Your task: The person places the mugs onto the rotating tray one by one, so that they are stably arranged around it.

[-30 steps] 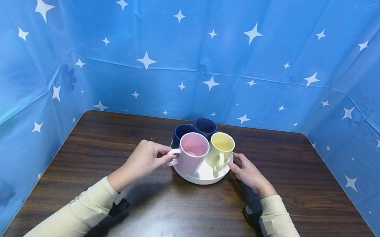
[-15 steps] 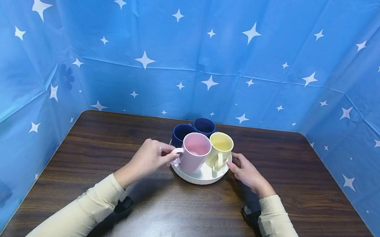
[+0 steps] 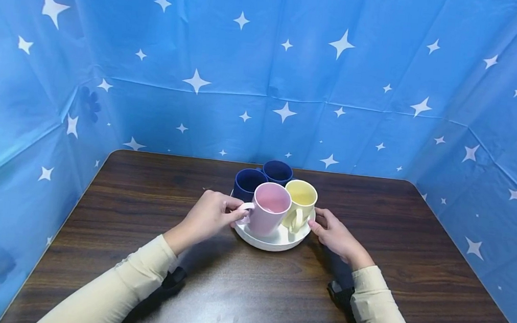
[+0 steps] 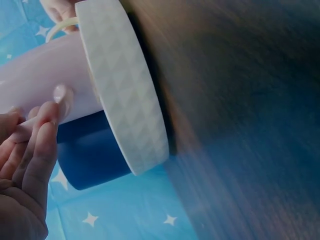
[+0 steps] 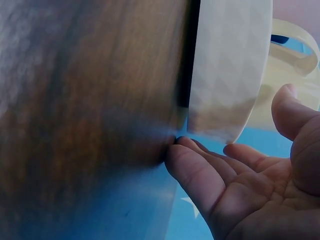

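Note:
My left hand [image 3: 211,214] pinches the handle of a pink mug [image 3: 268,214] between thumb and fingers. The mug stands upright over the front of a round white tray [image 3: 274,246], its base hidden behind the rim in the left wrist view; whether it touches the tray's floor I cannot tell. On the tray are a pale yellow mug [image 3: 300,202], right, and two dark blue mugs, one at the left [image 3: 243,186] and one at the back [image 3: 278,170]. At the tray's right edge rests my right hand [image 3: 337,236], fingers loosely bent against the faceted side [image 5: 227,65], thumb near the yellow mug.
Beneath the tray is a dark wooden table [image 3: 247,294]. Blue cloth with white stars [image 3: 266,70] hangs behind it and along both sides. A dark band [image 3: 174,278] sits at each wrist.
My left hand has moved the pink mug to the right and slightly down, closer to the yellow mug. The right hand and tray stay nearly where they were.

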Demonstrator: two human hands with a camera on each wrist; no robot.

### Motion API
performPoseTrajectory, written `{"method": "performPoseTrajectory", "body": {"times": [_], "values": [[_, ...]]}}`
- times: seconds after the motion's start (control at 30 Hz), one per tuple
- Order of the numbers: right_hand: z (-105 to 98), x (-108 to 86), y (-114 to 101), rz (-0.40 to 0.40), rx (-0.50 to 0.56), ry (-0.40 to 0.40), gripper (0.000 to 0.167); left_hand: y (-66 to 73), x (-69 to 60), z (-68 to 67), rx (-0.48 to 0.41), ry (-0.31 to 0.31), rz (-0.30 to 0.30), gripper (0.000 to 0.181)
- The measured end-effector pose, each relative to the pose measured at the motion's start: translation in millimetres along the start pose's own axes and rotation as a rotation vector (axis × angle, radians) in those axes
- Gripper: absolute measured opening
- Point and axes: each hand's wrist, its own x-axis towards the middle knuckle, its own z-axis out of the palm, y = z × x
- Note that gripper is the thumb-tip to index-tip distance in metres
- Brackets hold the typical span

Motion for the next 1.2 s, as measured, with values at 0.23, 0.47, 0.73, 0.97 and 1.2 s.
{"method": "performPoseTrajectory", "body": {"times": [0.23,0.47,0.73,0.97,1.2], "values": [[-1,2.1,0,-0.002,-0.012,0.007,0.063,-5.7,4.1,2.2,-0.001,-0.018,0.003,0.009],[-2,1.2,-4,-0.013,-0.012,0.006,0.062,-12.9,7.5,5.6,-0.014,-0.039,-0.014,0.009],[-2,0.7,-6,-0.025,-0.013,0.004,0.061,-17.8,10.6,7.8,-0.005,-0.067,-0.003,0.011],[-2,2.5,-3,-0.011,-0.024,0.005,0.062,-23.9,12.5,10.4,-0.013,-0.083,-0.015,0.008],[-1,0.1,0,-0.028,-0.063,-0.007,0.064,-30.7,13.7,14.9,-0.045,-0.118,-0.034,0.008]]}}
